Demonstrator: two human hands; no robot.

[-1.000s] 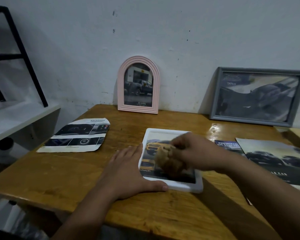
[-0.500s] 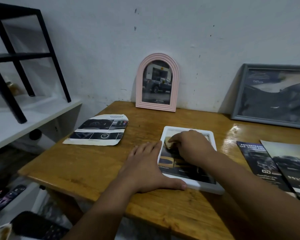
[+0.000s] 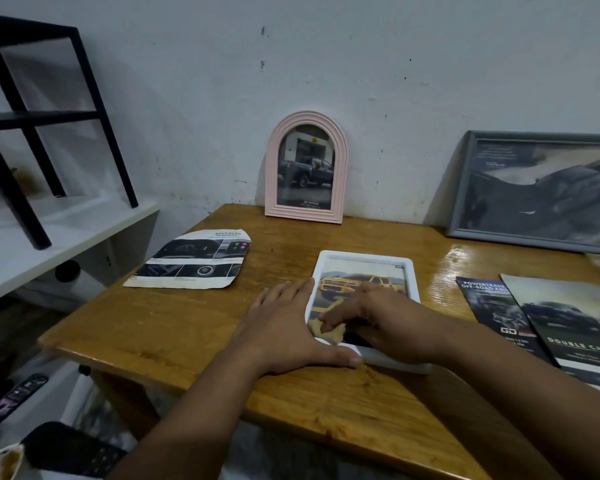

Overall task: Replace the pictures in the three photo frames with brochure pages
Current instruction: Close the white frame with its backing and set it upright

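A white rectangular photo frame [image 3: 364,258] lies flat on the wooden table [image 3: 194,327], showing a yellow truck picture. My right hand [image 3: 378,315] presses a small tan cloth [image 3: 328,332] onto the frame's glass near its lower left corner. Flat on the table beside the frame lies my left hand [image 3: 284,327], thumb along the frame's near edge. A pink arched frame [image 3: 305,168] with a dark truck picture leans on the wall behind. A grey frame [image 3: 541,188] leans at the right.
A cut brochure page [image 3: 191,261] lies at the table's left. Brochures [image 3: 551,323] are spread at the right edge. A white shelf [image 3: 49,233] with a black metal rack [image 3: 32,126] stands left of the table. Dark objects lie on the floor below.
My right hand slid the cloth from the frame's upper left down to its lower left corner. The view also shifted a little; my left hand stayed in place.
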